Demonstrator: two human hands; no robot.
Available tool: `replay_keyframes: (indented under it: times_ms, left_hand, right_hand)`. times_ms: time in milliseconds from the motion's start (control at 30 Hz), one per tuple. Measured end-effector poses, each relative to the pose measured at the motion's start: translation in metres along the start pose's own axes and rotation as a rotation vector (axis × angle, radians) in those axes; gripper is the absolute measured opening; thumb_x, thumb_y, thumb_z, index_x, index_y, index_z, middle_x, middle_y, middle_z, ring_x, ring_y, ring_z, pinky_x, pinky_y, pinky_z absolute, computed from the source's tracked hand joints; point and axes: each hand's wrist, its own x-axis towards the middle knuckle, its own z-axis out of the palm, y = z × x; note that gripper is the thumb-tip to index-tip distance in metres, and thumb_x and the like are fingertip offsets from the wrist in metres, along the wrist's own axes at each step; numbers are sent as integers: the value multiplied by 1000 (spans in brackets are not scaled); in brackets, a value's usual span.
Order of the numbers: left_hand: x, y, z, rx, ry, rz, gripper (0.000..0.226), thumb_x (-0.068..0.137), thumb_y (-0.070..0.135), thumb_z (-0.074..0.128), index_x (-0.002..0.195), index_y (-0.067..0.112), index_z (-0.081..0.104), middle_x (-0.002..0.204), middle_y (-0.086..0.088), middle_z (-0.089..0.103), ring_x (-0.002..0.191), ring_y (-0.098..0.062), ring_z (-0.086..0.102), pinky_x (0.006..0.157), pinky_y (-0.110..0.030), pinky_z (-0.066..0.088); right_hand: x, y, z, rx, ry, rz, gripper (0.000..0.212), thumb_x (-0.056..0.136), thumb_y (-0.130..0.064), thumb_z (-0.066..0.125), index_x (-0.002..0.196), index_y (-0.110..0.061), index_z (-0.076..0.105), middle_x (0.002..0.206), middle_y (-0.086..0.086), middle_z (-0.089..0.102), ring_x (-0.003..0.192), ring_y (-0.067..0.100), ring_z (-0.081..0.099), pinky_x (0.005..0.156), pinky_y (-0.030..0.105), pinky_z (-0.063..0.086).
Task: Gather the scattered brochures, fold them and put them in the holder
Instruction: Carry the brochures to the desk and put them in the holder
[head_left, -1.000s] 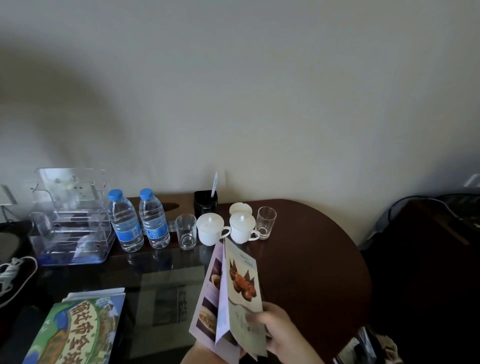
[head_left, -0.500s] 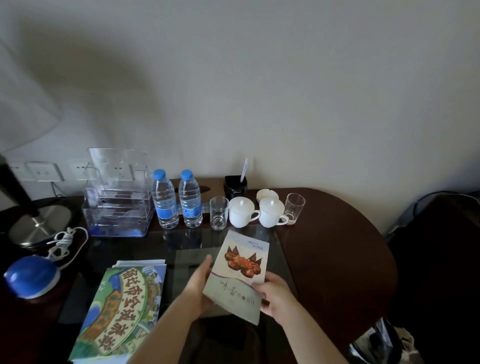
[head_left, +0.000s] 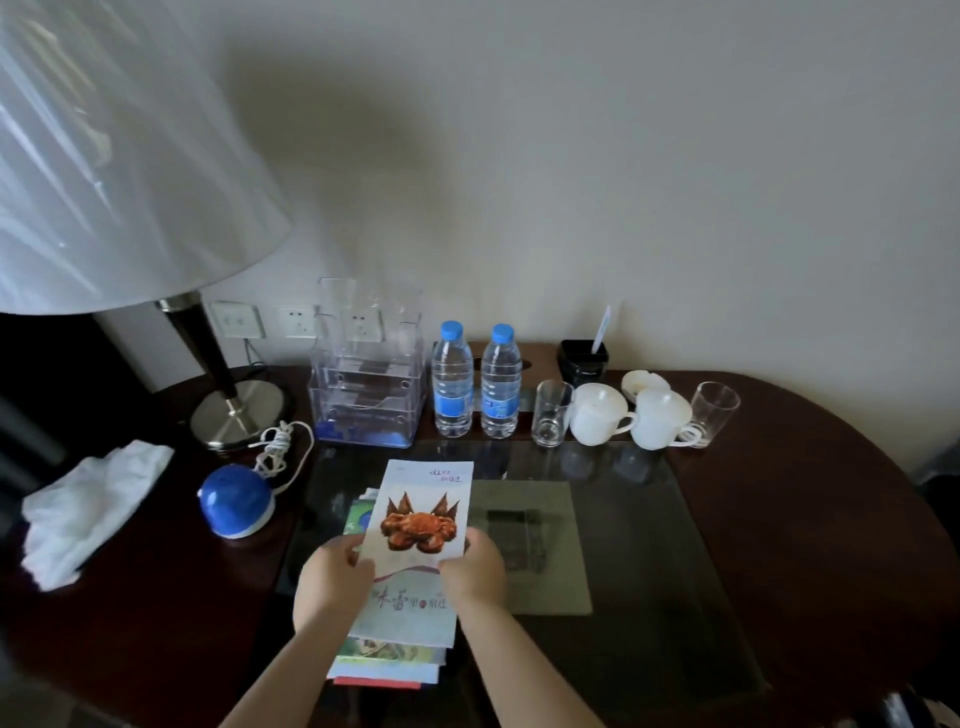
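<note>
A folded white brochure with a crab picture (head_left: 421, 525) lies on top of a stack of other brochures (head_left: 384, 665) on the glass table top. My left hand (head_left: 335, 577) grips its left edge and my right hand (head_left: 475, 569) grips its right edge, thumbs on top. The stack below shows a green cover at its left side and coloured edges at its near end. A clear acrylic brochure holder (head_left: 366, 384) stands against the wall behind, with nothing visible inside it.
Two water bottles (head_left: 475, 379), two glasses, two lidded white cups (head_left: 628, 415) and a black box line the back. A lamp (head_left: 228, 410), a blue round device (head_left: 236, 501) with cord and a white cloth (head_left: 85, 512) sit left. The dark wooden table (head_left: 810, 519) curves right.
The crab brochure went from being held upright and half open to folded shut, then moved left onto the green brochure stack. Both hands now hold it there. The view has swung left.
</note>
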Motion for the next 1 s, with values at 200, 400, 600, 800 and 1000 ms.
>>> replay_keyframes:
  times_ms: [200, 400, 600, 800, 1000]
  left_hand:
    - [12, -49, -7, 199, -73, -52, 35, 81, 16, 59, 115, 20, 66, 105, -6, 63, 93, -22, 62, 76, -31, 51]
    - [16, -50, 7, 4, -191, -158, 21, 79, 7, 52, 98, 9, 61, 92, -9, 63, 74, -20, 60, 55, -25, 45]
    - [25, -35, 8, -105, -306, -336, 19, 74, 26, 66, 82, 10, 59, 70, -2, 58, 59, -13, 55, 46, -20, 36]
    - [32, -39, 12, -151, -357, -522, 69, 66, 35, 77, 122, 3, 53, 100, -9, 64, 91, -22, 64, 79, -30, 55]
    - [29, -15, 23, -169, -336, -624, 83, 79, 28, 70, 140, -3, 22, 96, -9, 48, 82, -19, 53, 66, -23, 41]
  right_hand:
    - [-7, -1, 55, -249, 110, 20, 34, 89, -12, 58, 121, -21, 54, 121, 2, 53, 101, 18, 61, 69, 25, 50]
    - [-9, 10, 66, -313, 230, 200, 51, 77, -26, 71, 121, -19, 47, 124, 5, 44, 117, 23, 45, 89, 39, 45]
    - [12, 14, 57, 20, 62, 374, 29, 66, -20, 68, 90, -6, 62, 95, 10, 69, 85, 26, 71, 73, 35, 61]
    - [21, 6, 55, -128, -86, 496, 32, 67, -40, 76, 80, -18, 58, 70, -5, 64, 50, 6, 61, 34, 13, 38]
    - [27, 14, 52, 93, -57, 466, 60, 64, -22, 80, 116, -4, 56, 100, 8, 65, 74, 16, 60, 53, 23, 44]
